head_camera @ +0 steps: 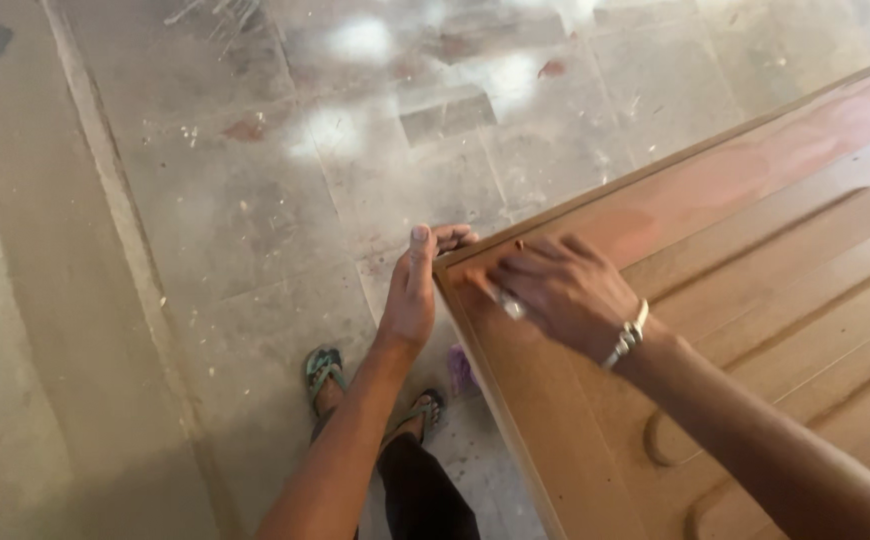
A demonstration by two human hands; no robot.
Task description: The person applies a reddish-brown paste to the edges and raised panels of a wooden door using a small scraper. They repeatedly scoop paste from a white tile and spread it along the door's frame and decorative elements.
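Note:
A large brown wooden door panel [755, 300] with routed grooves lies flat, its corner pointing toward me. My left hand [413, 290] rests against the panel's near corner edge, fingers curled round the corner tip. My right hand [555, 290], with a metal bracelet on the wrist, presses down on the panel top just inside that corner and holds a small whitish pencil-like object [508, 303] against the wood.
Below is a dusty grey tiled floor [255, 200] with scattered chips and glare patches. My feet in green sandals [323, 372] stand beside the panel's edge. A small purple thing [461, 372] lies on the floor under the edge.

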